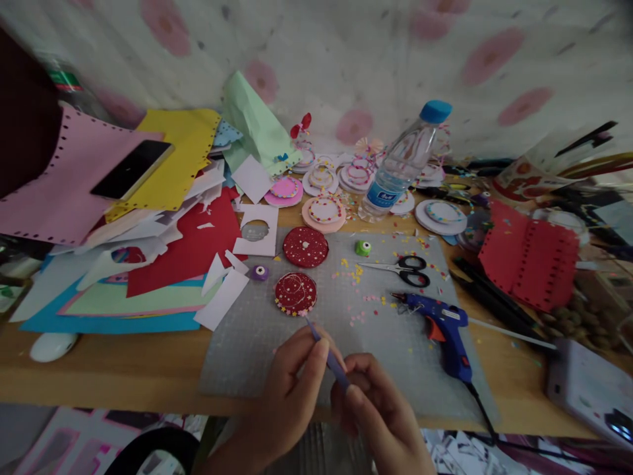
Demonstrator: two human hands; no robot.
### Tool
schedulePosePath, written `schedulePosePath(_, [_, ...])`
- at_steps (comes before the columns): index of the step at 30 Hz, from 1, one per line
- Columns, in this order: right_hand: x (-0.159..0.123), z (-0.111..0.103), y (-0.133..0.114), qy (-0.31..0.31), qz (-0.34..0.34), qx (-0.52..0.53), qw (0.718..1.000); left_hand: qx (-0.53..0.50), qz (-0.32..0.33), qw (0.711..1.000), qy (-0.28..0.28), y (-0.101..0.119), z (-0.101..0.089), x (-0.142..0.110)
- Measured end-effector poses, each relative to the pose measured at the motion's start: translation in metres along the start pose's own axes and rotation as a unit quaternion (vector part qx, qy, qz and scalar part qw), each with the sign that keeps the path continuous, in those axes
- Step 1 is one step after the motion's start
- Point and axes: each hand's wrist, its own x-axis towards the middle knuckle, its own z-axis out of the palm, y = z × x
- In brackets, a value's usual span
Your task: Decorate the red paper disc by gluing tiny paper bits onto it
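Both hands are on a slim pair of purple tweezers (337,368), whose thin tip points up and left. My left hand (299,382) pinches it near the middle, thumb on top. At the lower end, my right hand (370,409) grips it between thumb and curled fingers. Just beyond the tip lies a dark red glittery disc (295,292), its near edge lined with small yellow and pink flower pieces. Behind that sits a second dark red disc (305,247) with a pale dot at its centre. Both discs rest on a grey cutting mat (247,369).
Right of the hands lie a blue glue gun (445,326) and black-handled scissors (395,267). Green (362,247) and purple (259,272) punches flank the discs. A water bottle (395,168) stands behind, among several beaded paper discs. Coloured paper (182,244) is piled left.
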Motion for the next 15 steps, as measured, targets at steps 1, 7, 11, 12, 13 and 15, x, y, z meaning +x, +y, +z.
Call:
schedulePosePath(1, [0.001,0.002,0.003,0.009,0.024,0.043,0.999,0.0,0.006,1.0,0.005,0.0,0.0,0.0])
schedulePosePath(7, [0.008,0.006,0.002,0.05,0.06,0.125,0.989,0.022,0.066,0.998,-0.003,0.001,0.001,0.004])
schedulePosePath(11, [0.01,0.012,0.002,0.068,0.045,0.163,0.983,0.018,0.085,0.996,-0.018,0.0,0.007,0.007])
schedulePosePath(12, [0.011,0.012,0.003,0.077,0.038,0.164,0.983,0.016,0.084,0.996,-0.024,-0.001,0.009,0.007])
schedulePosePath(13, [0.012,0.011,0.005,0.09,0.026,0.157,0.983,0.015,0.081,0.996,-0.029,-0.002,0.01,0.006])
schedulePosePath(15, [0.015,0.006,0.007,0.13,-0.032,0.099,0.986,0.017,0.071,0.997,-0.028,-0.006,0.012,0.004])
